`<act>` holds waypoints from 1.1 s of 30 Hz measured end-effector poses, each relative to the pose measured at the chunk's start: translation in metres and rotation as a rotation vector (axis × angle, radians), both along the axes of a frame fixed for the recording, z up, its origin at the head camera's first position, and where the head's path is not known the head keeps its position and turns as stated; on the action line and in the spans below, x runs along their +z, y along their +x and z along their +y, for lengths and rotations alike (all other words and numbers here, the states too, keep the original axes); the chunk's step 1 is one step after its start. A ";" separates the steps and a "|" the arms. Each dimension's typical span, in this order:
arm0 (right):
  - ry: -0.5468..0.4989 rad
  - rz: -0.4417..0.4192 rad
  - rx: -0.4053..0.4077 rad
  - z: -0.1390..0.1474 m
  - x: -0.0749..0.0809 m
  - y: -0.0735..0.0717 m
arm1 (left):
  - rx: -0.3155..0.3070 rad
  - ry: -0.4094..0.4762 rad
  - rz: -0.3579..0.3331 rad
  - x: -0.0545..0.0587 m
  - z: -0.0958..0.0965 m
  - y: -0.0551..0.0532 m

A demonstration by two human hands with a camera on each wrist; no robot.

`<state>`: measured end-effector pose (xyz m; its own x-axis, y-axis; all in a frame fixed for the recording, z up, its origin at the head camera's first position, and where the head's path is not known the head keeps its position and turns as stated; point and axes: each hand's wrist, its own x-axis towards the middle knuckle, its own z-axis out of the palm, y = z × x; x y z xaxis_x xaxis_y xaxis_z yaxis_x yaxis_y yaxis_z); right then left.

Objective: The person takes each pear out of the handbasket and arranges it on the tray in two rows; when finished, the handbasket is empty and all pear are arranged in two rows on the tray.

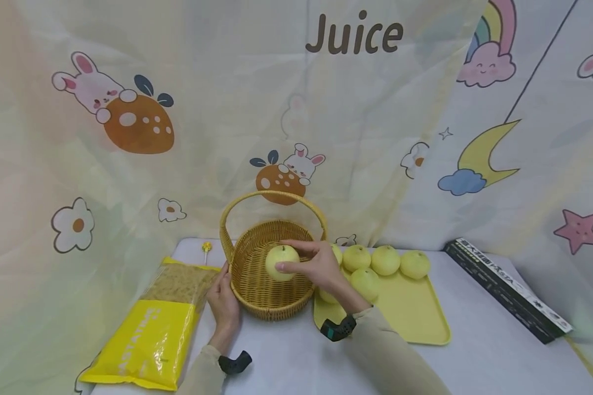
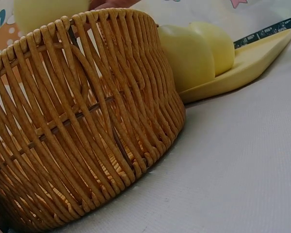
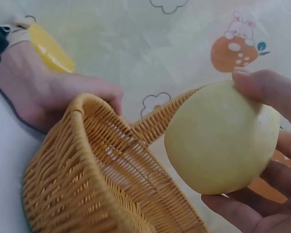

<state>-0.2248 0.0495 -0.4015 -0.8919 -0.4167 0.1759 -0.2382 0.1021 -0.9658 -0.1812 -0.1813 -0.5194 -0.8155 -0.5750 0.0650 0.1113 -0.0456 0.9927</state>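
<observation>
A round pale-yellow pear (image 1: 282,263) is held over the wicker basket (image 1: 272,312), stem upward. My right hand (image 1: 318,266) pinches it between thumb and fingers; in the right wrist view the same pear (image 3: 220,138) shows the fingertips spread around its side. My left hand (image 1: 224,302) grips the basket's left side near the foot of its tall handle (image 1: 273,193). In the right wrist view, the left hand (image 3: 63,94) lies against the outside of the rim. The woven bottom of the basket shows with no fruit on it.
Right of the basket, a yellow tray (image 1: 415,312) bears several more pears (image 1: 385,260). A yellow-and-clear packet (image 1: 153,323) lies at the left, with a small yellow lollipop (image 1: 206,247) behind it. A long black box (image 1: 506,291) lies at the far right. A printed curtain (image 1: 197,109) hangs behind.
</observation>
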 end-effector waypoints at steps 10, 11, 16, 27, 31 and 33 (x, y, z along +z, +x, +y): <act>-0.103 0.124 0.070 0.064 0.002 0.020 | 0.006 0.022 0.010 -0.001 0.002 -0.002; -0.102 0.141 0.056 0.073 0.002 0.021 | 0.009 0.025 0.013 0.000 0.002 -0.002; -0.039 0.193 -0.107 0.122 -0.002 0.019 | 0.010 0.044 0.016 0.004 0.002 0.000; 0.104 0.170 -0.467 0.203 -0.013 0.021 | 0.024 0.049 0.034 0.006 0.000 0.000; 0.208 0.157 -0.529 0.214 -0.020 0.021 | 0.017 0.037 0.013 0.004 0.001 0.001; 0.245 0.148 -0.553 0.218 -0.024 0.021 | 0.012 0.031 0.009 0.003 0.002 0.002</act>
<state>-0.2042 0.2676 -0.4254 -0.9606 0.0558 0.2724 -0.2169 0.4629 -0.8595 -0.1796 -0.1794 -0.5161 -0.8081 -0.5865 0.0545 0.1210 -0.0747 0.9898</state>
